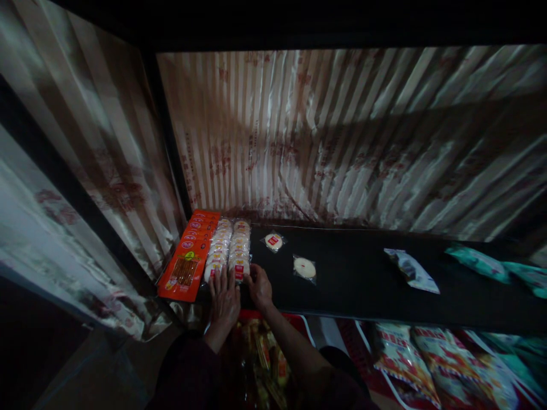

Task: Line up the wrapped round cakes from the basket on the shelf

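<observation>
Two rows of overlapping, clear-wrapped round white rice crackers (240,245) lie on a black shelf (350,273). My left hand (225,299) rests at the front of these rows, its fingers stretched out and touching the nearest packets. At the front right corner, my right hand (260,287) has its thumb and fingers bent around the edge of the front rice cracker packet (238,269). Left of the rows lie overlapping orange snack packs (183,273). Two single items lie to the right: a wrapped cracker with a red label (274,241) and a plain-faced wrapped cracker (305,267).
A silvery packet (412,271) and green packets (477,263) lie farther right on the shelf. Below its front edge stand a red basket (308,330) of yellowish packets and another holding snack bags (405,359). Black posts (167,131) and striped curtains (273,136) enclose the shelf.
</observation>
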Demonstrator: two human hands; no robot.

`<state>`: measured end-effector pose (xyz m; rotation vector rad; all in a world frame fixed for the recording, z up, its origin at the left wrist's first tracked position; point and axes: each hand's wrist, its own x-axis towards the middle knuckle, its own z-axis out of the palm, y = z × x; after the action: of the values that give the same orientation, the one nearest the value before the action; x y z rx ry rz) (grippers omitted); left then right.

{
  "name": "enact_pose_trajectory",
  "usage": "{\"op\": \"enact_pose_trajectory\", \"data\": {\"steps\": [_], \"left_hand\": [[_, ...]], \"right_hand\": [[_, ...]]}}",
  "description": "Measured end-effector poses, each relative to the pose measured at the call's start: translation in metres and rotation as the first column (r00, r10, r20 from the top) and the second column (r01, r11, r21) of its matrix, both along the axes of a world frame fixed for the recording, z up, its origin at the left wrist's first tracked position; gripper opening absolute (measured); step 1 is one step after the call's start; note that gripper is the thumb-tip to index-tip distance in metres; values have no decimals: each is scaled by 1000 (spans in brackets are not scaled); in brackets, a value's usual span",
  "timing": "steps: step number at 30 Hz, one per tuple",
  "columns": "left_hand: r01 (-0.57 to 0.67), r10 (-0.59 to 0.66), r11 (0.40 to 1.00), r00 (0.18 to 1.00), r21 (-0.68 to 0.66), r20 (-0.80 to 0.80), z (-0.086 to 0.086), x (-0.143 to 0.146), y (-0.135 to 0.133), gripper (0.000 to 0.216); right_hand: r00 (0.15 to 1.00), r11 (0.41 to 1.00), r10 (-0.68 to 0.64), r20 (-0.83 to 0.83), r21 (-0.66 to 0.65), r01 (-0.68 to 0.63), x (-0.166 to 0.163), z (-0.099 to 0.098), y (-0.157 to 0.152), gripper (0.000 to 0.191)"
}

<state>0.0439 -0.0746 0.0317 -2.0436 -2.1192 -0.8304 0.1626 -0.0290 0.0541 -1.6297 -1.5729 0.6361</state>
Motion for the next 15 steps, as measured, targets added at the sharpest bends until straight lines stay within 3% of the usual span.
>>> {"op": "enact_pose_trajectory", "data": {"steps": [3,8,15], "left_hand": [[14,-14,1000,1000,3,-17,0,0,0,54],[24,-24,1000,1000,-4,-18,3,0,-1,54],[44,-45,999,999,-10,-17,6,0,-4,53]], "right_hand": [[999,1000,-9,50,15,8,-2,-2,1,39],[995,1000,0,103,-10,1,-2,-3,2,34],[997,999,-26,69,30,24,-2,-7,0,33]]}}
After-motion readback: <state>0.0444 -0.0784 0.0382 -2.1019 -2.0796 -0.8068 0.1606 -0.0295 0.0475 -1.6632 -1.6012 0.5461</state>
